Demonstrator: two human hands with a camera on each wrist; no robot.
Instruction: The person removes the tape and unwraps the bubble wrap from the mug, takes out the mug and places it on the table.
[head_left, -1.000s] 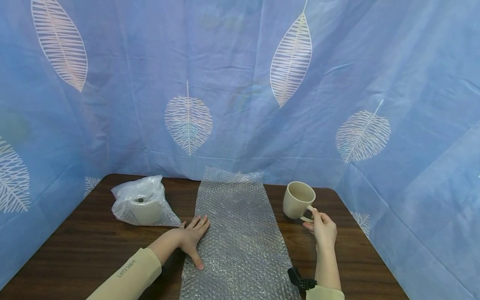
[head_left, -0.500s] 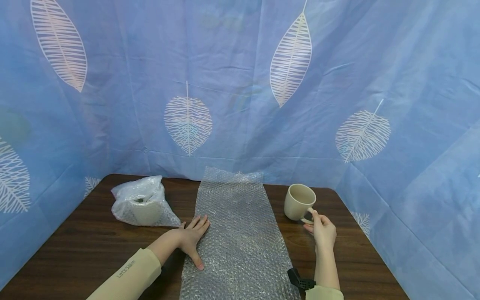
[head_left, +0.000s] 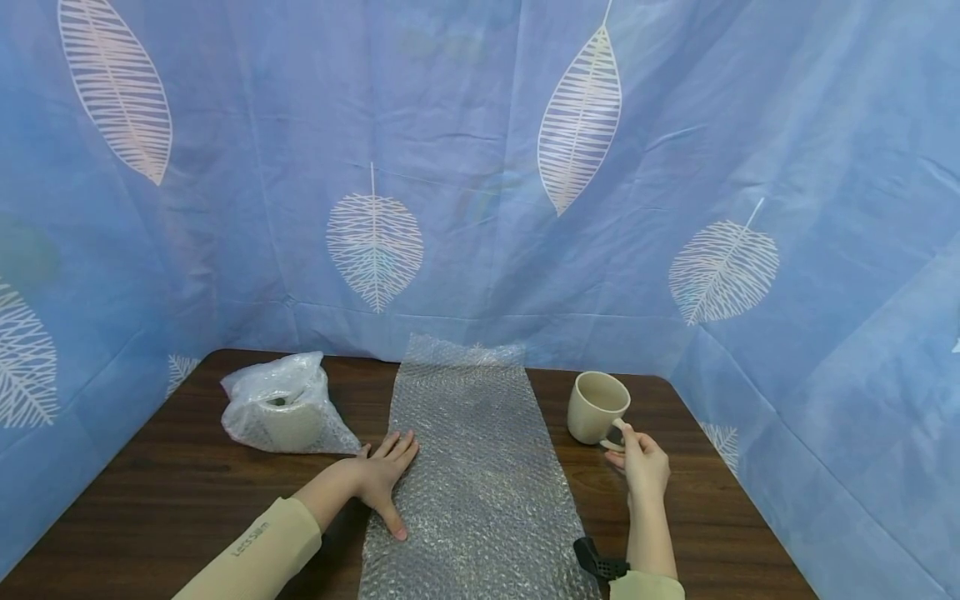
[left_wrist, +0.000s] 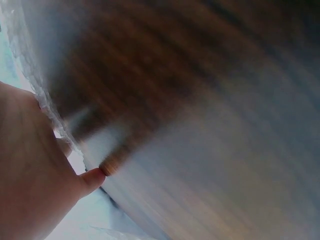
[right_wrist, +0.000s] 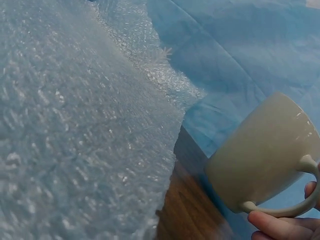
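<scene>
A long sheet of bubble wrap (head_left: 480, 467) lies flat down the middle of the table. On its left edge my left hand (head_left: 381, 483) rests with fingers spread and straight. To the right of the sheet, a beige mug (head_left: 591, 410) stands upright, its handle turned toward me. My right hand (head_left: 641, 468) pinches that handle between thumb and fingers. In the right wrist view the mug (right_wrist: 265, 150) shows close up, the right fingers (right_wrist: 277, 226) at its handle. The left wrist view shows part of the left hand (left_wrist: 35, 170) over the dark wood.
At the back left of the dark wooden table (head_left: 150, 492) sits a pale mug-like item (head_left: 294, 425) wrapped in bubble wrap (head_left: 281, 375). A blue curtain (head_left: 465, 167) with white leaf prints hangs right behind the table and along both sides.
The mug has come down slightly and a little toward me, with my right hand still on its handle. My left hand has stayed in place on the bubble wrap.
</scene>
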